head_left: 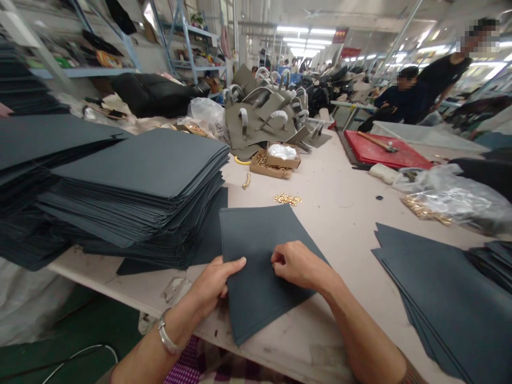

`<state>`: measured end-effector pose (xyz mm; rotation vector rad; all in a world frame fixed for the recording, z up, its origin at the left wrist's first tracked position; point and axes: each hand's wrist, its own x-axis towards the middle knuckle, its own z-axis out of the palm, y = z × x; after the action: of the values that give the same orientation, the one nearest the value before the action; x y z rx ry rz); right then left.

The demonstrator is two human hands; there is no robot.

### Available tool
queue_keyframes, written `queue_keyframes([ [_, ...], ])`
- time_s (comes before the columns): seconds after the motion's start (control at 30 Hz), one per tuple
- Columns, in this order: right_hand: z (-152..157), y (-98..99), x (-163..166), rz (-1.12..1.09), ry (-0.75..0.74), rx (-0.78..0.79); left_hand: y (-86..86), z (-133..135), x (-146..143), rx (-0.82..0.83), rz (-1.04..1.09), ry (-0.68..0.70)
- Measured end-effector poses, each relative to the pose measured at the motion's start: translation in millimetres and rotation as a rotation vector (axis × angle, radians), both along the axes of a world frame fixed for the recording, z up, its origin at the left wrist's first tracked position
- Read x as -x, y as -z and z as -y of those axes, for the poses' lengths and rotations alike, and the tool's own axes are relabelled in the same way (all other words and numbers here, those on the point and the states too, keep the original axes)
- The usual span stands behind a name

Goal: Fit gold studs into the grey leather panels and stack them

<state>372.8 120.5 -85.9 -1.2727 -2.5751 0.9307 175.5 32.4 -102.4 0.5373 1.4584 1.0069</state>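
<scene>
A dark blue-grey panel (256,229) lies at the near edge of the table, one corner reaching past the edge towards me. My left hand (218,280) pinches its left side, thumb on top and fingers underneath. Curled over the middle of the panel is my right hand (298,261), fingertips pressed together close to the surface. Whatever those fingertips may hold is hidden or too small to make out. Beyond the panel's far edge sits a small heap of gold-coloured metal pieces (287,199).
Tall stacks of matching panels (148,160) stand at left; more panels (448,288) lie at right. Farther back are a cardboard box (268,169) of gold pieces, a pile of olive-grey pieces with wrapped handles (264,114), and a hammer (376,141) on a red board (356,152).
</scene>
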Motion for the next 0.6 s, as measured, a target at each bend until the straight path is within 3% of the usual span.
queue_keyframes([
  [0.17,-2.9,25.5,-8.2,-0.532,0.102,0.468,-4.1,2.5,-3.8,-0.004,0.116,0.034],
  [0.27,-4.6,37.3,-2.9,-0.727,0.156,0.642,-3.7,4.1,-4.8,-0.021,0.156,0.043],
  [0.4,-3.7,40.1,4.2,-0.787,0.208,0.744,-2.1,4.9,-4.0,-0.042,0.185,0.056],
  [0.6,-2.4,34.7,8.1,-0.753,0.171,0.705,-2.7,5.2,-5.5,-0.044,0.182,0.056],
])
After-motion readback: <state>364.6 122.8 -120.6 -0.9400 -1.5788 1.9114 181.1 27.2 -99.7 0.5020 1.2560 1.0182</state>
